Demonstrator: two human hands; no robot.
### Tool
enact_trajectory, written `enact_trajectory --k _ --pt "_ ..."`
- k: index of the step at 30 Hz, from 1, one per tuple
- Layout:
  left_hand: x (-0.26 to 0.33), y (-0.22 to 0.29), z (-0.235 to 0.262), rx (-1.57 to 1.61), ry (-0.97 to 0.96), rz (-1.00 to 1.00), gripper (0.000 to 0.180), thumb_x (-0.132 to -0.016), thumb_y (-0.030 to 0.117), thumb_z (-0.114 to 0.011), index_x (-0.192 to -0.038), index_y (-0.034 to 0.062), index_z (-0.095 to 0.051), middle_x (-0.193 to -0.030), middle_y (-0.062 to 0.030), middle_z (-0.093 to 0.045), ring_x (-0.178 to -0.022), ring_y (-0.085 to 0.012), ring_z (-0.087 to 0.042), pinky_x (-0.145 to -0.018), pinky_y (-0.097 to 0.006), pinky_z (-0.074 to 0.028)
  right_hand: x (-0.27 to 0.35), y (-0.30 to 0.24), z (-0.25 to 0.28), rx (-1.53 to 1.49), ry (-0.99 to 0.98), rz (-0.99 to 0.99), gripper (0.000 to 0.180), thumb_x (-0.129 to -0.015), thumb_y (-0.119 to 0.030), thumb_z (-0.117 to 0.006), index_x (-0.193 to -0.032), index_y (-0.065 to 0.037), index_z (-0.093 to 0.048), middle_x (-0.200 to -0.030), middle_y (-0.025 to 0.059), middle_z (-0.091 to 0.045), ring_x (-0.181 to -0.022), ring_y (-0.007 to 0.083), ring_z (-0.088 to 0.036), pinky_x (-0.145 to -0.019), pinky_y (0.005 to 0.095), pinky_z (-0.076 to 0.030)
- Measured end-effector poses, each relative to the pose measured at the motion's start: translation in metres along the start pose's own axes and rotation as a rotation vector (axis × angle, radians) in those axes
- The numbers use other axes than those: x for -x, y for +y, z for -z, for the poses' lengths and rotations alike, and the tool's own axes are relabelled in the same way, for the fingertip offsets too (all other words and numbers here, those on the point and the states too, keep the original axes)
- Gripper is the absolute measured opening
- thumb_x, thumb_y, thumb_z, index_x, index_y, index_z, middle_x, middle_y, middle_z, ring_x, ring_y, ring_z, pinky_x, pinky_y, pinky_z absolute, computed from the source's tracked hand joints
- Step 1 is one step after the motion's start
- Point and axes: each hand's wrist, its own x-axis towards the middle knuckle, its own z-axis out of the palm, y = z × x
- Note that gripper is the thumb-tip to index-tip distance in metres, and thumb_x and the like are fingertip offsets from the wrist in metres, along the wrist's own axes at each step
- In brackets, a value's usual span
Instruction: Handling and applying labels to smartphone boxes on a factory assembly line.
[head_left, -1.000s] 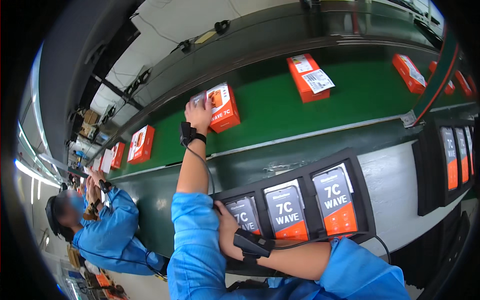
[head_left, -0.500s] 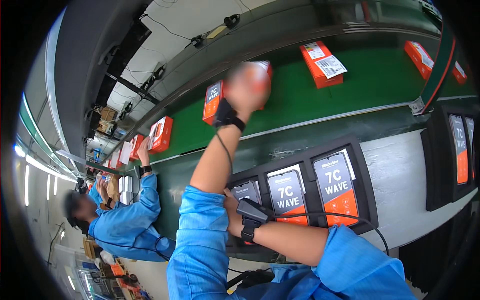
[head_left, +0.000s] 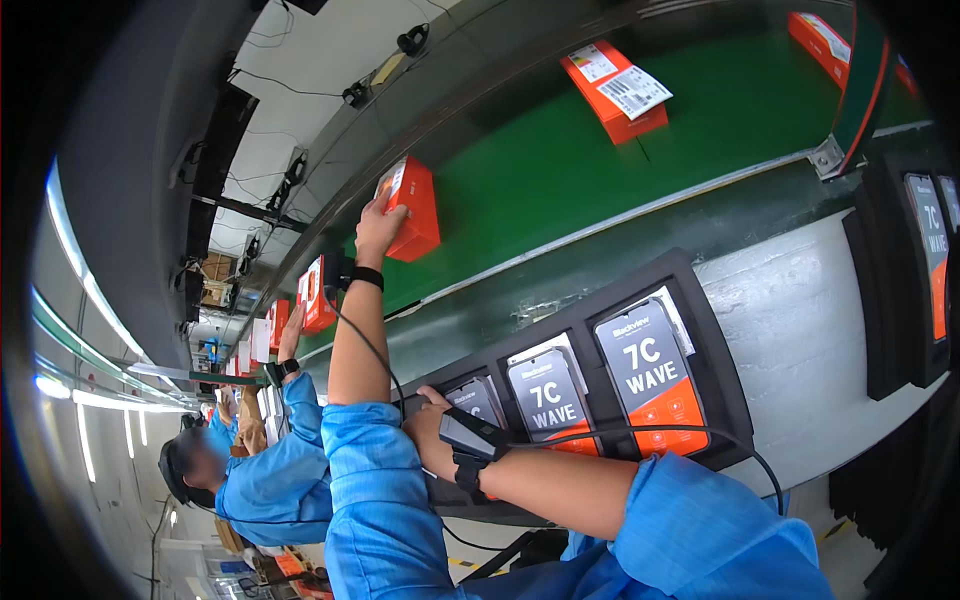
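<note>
My left hand (head_left: 380, 226) reaches out over the green conveyor belt. Its fingers lie on the top and its thumb on the side of an orange-red cardboard box (head_left: 420, 210). My right hand (head_left: 428, 438) crosses toward the left and is closed around the left end of a black foam tray (head_left: 722, 375); some of its fingers are hidden. Three smartphones with grey-and-orange screen films sit in the tray's slots: a right one (head_left: 655, 375), a middle one (head_left: 550, 395), and a left one (head_left: 478, 400) partly covered by my right hand and wrist device.
Another orange box (head_left: 615, 92) with white labels lies farther along the conveyor belt (head_left: 520, 200). A second black phone tray (head_left: 880, 310) stands at the right. At left, a co-worker in blue (head_left: 270, 490) touches an orange box (head_left: 318, 295). A cable trails from my right wrist.
My left hand has moved left along the belt, now resting on the box there. My right hand stays at the tray. The view has shifted, and the co-worker's head has turned.
</note>
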Motion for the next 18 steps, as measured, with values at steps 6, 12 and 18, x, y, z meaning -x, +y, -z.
enact_trajectory --k 6,12,18 --pt "0.075 0.042 0.005 -0.118 0.304 0.088 0.070 -0.077 0.050 -0.061 -0.143 0.0293 -0.044 -0.142 -0.0114 -0.044 -0.116 -0.0371 -0.055 -0.094 -0.053 -0.044 -0.004 0.001 -0.023 0.137 -0.088 0.001 0.019 -0.076 -0.009 -0.053 -0.064 -0.007 -0.067 -0.066 0.0169 -0.064 -0.074 0.0329 -0.066 -0.109 0.0485 -0.032" --pt "0.093 0.067 -0.024 -0.223 0.294 0.058 0.068 -0.082 0.052 -0.058 -0.144 0.0282 -0.042 -0.146 -0.0105 -0.037 -0.115 -0.0453 -0.051 -0.091 -0.052 -0.047 -0.002 0.009 -0.050 0.229 0.218 0.068 0.019 -0.073 -0.008 -0.053 -0.060 -0.007 -0.067 -0.061 0.0154 -0.062 -0.069 0.0313 -0.062 -0.110 0.0474 -0.032" --pt "0.077 0.058 -0.038 -0.158 0.126 0.041 0.078 -0.077 0.054 -0.058 -0.147 0.0287 -0.037 -0.155 -0.0118 -0.026 -0.121 -0.0505 -0.045 -0.099 -0.051 -0.043 -0.005 0.006 -0.043 0.125 -0.014 -0.007 0.021 -0.078 -0.013 -0.052 -0.067 -0.010 -0.069 -0.068 0.0155 -0.065 -0.078 0.0318 -0.065 -0.112 0.0459 -0.028"
